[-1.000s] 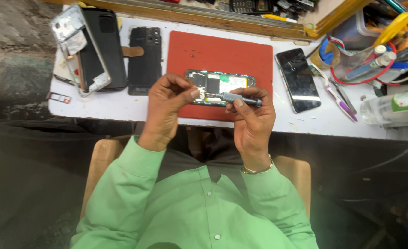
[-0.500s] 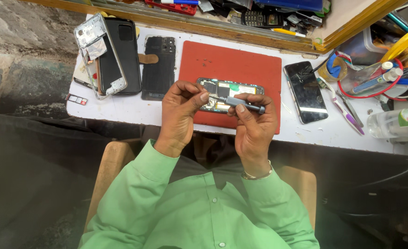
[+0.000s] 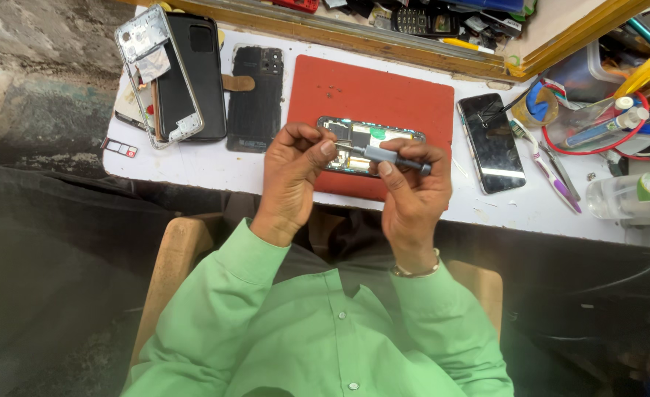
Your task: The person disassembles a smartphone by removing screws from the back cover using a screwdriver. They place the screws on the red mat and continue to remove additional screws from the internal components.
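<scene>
An opened phone [image 3: 372, 137] with bare circuit boards lies on a red mat [image 3: 372, 99] on the white table [image 3: 192, 165]. My right hand [image 3: 413, 195] grips a grey screwdriver [image 3: 391, 156], held level over the phone with its tip pointing left. My left hand [image 3: 292, 173] has its fingertips pinched at the screwdriver's tip, just above the phone's left end. Both wrists come out of green shirt sleeves.
A black back cover [image 3: 255, 99] and a stack of phone frames [image 3: 170, 73] lie left of the mat. A dark phone [image 3: 492, 143] lies to the right, beside pens, a clear bottle [image 3: 630, 197] and tool clutter. A small SIM tray [image 3: 119, 148] sits near the left edge.
The view has shifted a little, so table and hands sit further right in the frame. My hands stay over the opened phone, with the screwdriver still held level between them.
</scene>
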A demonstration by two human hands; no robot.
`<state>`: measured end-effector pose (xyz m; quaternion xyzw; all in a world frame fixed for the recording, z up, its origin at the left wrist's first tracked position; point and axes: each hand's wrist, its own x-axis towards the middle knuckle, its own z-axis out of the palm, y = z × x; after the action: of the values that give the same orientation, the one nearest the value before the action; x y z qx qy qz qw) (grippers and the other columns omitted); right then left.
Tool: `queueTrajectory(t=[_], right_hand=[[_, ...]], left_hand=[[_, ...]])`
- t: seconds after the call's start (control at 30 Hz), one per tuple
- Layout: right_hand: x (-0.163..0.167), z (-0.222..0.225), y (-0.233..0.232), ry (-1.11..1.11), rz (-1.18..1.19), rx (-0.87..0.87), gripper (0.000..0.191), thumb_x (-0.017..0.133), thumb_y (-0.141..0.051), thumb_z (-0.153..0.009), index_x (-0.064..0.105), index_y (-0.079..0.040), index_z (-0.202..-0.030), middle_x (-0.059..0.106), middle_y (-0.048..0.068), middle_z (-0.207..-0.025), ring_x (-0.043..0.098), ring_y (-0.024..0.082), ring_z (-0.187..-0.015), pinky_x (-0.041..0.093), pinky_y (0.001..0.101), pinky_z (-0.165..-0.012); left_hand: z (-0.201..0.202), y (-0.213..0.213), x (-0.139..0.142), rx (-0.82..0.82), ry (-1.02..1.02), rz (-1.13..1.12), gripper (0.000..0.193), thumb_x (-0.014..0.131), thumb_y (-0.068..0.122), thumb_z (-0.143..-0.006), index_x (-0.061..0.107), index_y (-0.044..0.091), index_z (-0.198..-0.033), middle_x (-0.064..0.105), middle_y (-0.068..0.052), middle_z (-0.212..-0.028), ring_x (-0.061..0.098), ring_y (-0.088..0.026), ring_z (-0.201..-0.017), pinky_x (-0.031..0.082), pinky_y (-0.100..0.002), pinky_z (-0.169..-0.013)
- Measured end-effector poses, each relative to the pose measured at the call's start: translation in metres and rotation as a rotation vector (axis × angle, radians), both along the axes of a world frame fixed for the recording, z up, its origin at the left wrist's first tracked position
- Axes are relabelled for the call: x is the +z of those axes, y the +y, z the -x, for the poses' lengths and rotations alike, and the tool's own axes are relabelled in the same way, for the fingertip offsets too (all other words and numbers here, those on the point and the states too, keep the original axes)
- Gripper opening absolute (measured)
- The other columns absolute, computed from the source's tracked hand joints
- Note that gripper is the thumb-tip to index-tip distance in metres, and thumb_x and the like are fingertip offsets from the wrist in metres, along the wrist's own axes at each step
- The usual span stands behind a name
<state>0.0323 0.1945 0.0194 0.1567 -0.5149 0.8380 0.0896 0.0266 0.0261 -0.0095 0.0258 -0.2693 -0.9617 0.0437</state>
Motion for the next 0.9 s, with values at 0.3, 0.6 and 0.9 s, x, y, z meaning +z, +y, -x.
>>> queueTrajectory(t=[0.3,0.6,0.9], right_hand=[[0.056,0.024,0.014,0.288,-0.944,0.072,0.030,0.076,0.006,-0.089,0.062,-0.001,-0.115,0.071,0.010,-0.109,0.073,0.019,-0.096,0.060,0.0295,-0.082],[0.065,0.034,-0.007,0.438,-1.109,0.126,0.028,0.076,0.003,-0.089,0.063,-0.002,-0.113,0.071,0.010,-0.107,0.075,0.022,-0.094,0.059,0.0329,-0.081],[0.062,0.038,-0.011,0.452,-1.138,0.137,0.029,0.075,0.003,-0.088,0.062,-0.001,-0.113,0.071,0.011,-0.107,0.075,0.024,-0.095,0.059,0.0336,-0.082]], left_hand=[[-0.009,-0.040,-0.018,0.303,0.026,0.496,0.017,0.077,0.000,-0.095,0.062,0.002,-0.102,0.069,-0.004,-0.098,0.063,-0.008,-0.089,0.053,-0.023,-0.084],[-0.014,-0.043,-0.029,0.281,0.007,0.530,0.014,0.076,0.000,-0.095,0.063,0.002,-0.100,0.069,-0.004,-0.095,0.063,-0.007,-0.085,0.053,-0.022,-0.080],[-0.015,-0.044,-0.028,0.292,0.004,0.553,0.014,0.076,-0.001,-0.095,0.063,0.002,-0.100,0.069,-0.004,-0.095,0.063,-0.007,-0.085,0.053,-0.022,-0.079]])
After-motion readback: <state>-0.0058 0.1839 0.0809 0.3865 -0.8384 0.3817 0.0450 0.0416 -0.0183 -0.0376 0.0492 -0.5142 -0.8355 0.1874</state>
